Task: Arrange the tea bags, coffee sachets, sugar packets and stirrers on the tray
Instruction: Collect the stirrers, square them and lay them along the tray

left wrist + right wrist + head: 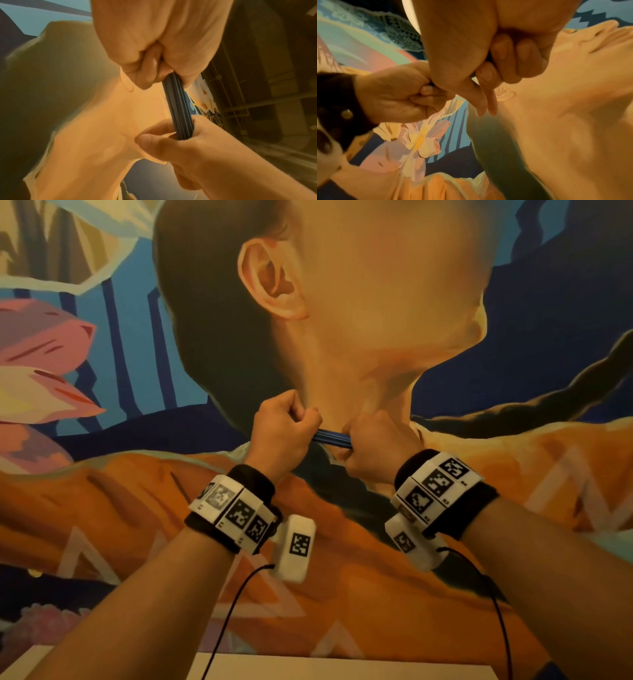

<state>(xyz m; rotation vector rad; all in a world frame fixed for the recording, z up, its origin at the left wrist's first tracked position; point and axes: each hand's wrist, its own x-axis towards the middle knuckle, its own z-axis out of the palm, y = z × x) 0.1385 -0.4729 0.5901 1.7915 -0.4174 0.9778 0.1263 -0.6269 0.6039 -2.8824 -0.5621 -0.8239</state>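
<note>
Both grips are clamped on one thing: a bundle of dark blue stirrers (333, 438) is held up in the air, level, one end buried in each fist. Left hand (281, 436) is curled tight around the left end, knuckles up, thumb tucked against the fingers. Right hand (376, 445) is wrapped round the other end, and only a short stretch of the bundle is seen between the two fists. From the left wrist, the stirrers (178, 108) are seen as a ribbed dark stick running from the left hand (180, 143) below to the right hand (154, 44) above, thumb and fingers closed on it at both ends. From the right wrist, the bundle itself is hidden; the right hand (471, 44) is seen with most fingers curled and two fingers (491, 102) pointing out loosely, and the left hand (397, 94) is fisted just beside it, touching. Marker bands (236, 511) are worn on both wrists. Behind the hands a painted mural (359, 302) fills the view. A pale counter (342, 669) edge is glimpsed at the bottom, well below the stirrers.
</note>
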